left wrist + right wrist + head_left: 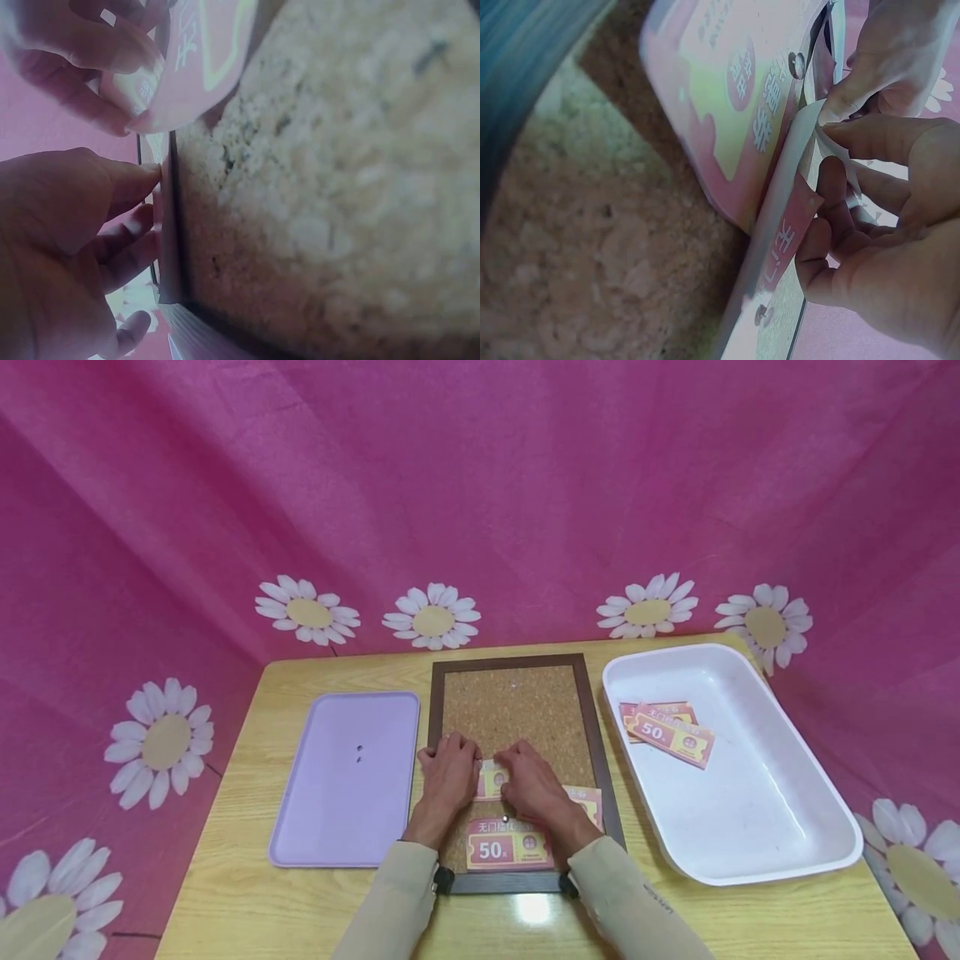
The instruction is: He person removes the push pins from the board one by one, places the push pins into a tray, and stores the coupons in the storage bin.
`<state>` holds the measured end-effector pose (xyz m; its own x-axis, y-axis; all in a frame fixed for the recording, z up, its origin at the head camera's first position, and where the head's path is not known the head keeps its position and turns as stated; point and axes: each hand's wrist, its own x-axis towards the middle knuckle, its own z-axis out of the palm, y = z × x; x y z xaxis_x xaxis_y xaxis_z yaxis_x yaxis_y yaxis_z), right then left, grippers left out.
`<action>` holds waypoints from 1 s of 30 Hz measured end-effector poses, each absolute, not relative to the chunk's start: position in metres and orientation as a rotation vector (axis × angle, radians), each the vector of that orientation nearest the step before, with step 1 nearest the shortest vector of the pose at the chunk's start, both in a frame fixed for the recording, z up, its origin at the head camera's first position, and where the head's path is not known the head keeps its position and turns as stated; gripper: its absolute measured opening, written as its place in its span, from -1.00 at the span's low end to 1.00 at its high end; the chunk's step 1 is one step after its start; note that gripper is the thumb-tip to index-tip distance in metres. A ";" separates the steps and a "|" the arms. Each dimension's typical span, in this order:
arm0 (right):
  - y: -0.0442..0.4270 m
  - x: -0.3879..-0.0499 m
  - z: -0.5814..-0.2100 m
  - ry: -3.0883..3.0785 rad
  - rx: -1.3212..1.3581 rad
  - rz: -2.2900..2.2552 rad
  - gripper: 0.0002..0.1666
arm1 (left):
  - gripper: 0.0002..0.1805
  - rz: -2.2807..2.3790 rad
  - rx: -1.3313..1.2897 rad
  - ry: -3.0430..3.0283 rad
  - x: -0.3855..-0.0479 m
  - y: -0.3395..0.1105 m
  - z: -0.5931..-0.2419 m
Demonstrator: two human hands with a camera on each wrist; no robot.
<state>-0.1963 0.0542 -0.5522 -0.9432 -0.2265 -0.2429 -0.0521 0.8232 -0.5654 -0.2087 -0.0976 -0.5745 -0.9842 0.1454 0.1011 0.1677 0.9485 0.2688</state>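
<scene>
Over the middle of a brown-framed corkboard, both hands meet at a pink and yellow coupon. My left hand is at the coupon's left end. In the right wrist view, the left thumb meets the paper's pale edge. At the other end my right hand pinches the paper between thumb and fingers, its fingers curled in the right wrist view. Below lies another coupon marked 50, with a pin at its top edge. A further coupon shows partly behind the right wrist.
A purple tray with two small dark pins stands left of the board. To its right is a white bin holding loose coupons. Pink floral cloth hangs behind the wooden table.
</scene>
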 end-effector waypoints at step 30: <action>0.055 -0.194 -0.556 2.694 -0.209 -0.831 -0.36 | -0.89 -0.431 -0.159 -3.158 -0.210 -0.092 -0.570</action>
<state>-0.1943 0.0547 -0.5562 -0.9404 -0.2281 -0.2524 -0.0463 0.8208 -0.5693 -0.2100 -0.0920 -0.5702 -0.9938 0.1051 -0.0360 0.0916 0.9586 0.2695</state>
